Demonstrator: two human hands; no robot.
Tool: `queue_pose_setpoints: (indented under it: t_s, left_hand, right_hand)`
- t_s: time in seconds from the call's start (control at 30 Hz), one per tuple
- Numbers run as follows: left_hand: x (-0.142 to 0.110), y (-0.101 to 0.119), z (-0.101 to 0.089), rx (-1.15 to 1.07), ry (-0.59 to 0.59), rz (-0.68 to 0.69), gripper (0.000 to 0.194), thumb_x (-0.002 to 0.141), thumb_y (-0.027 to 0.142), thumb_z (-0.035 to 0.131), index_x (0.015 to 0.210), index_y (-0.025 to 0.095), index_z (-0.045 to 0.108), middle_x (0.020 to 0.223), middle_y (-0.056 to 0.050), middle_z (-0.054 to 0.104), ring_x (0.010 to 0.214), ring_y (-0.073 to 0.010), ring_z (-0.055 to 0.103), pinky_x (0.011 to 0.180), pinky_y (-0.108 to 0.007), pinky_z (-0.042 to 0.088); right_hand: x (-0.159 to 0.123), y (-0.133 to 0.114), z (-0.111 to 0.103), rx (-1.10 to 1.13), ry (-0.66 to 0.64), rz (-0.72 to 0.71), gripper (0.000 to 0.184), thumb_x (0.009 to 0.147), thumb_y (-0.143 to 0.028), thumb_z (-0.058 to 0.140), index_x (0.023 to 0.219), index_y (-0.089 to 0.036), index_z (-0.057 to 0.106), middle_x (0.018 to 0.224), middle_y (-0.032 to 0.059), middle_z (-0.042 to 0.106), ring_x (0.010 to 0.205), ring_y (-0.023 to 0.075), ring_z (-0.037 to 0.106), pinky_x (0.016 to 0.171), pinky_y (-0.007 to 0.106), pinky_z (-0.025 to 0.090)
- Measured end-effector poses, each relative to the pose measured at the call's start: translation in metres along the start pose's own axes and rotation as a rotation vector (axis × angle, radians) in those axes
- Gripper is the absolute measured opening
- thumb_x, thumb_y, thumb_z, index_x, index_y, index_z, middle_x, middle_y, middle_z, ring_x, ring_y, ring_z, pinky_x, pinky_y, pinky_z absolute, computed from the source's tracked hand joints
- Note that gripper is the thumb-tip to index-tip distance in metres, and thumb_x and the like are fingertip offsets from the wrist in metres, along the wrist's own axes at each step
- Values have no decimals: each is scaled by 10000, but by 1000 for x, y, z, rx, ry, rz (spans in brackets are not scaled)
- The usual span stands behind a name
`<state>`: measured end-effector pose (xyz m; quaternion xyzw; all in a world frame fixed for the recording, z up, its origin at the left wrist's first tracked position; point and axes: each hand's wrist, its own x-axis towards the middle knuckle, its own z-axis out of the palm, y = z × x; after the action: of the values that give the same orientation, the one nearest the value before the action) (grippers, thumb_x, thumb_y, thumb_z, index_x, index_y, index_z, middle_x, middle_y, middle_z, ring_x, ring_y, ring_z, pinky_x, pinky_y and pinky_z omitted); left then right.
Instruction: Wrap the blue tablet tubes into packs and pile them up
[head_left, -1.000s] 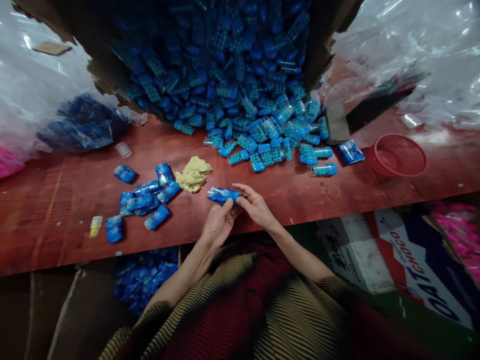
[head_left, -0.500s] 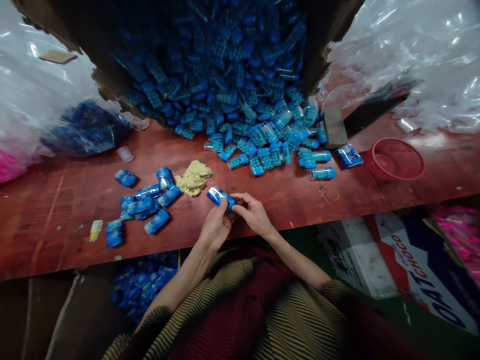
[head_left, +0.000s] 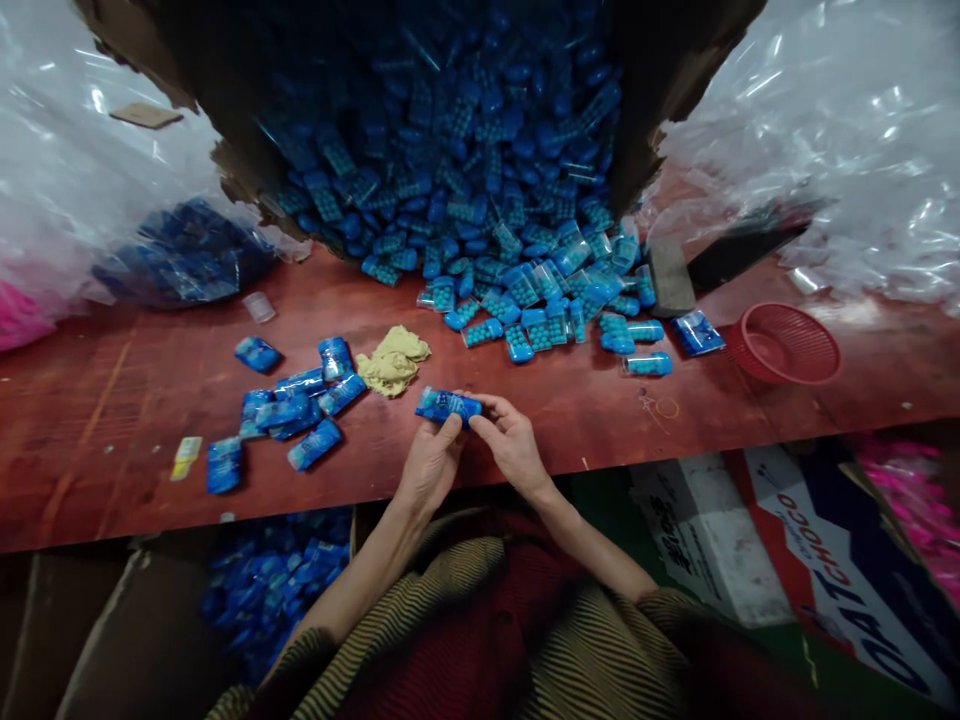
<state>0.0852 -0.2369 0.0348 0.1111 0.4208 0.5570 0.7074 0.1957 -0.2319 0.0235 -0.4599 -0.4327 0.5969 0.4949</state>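
Head view shows the fingers of the left hand (head_left: pixel 430 466) and right hand (head_left: pixel 516 445) closed on a blue packet (head_left: pixel 444 404) mid-frame, over the table (head_left: pixel 135 400); it looks light and slippery, probably stiff inside thin film, best pinched along its sides.

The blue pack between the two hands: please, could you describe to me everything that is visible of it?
The blue pack is small and oblong, in a shiny wrap that looks like plastic film, with paler printing too small to read. Its left end looks paler. It lies roughly sideways, held near the front of the red table. The left hand grips it from below, thumb on its near side; the right hand holds its right end. Its underside is hidden.
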Motion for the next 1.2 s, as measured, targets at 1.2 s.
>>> queue_pose_setpoints:
  t_s: [1.2]
  left_hand:
    - [-18,5,-15,55,79,121,318,556,295,814,748,144,611,678,18,653,589,-96,580,582,-212,459]
  right_hand:
    - [-15,2,11,-241,27,-69,268,799,-282,587,1053,-200,598,948,31,652,833,145,607,771,273,498]
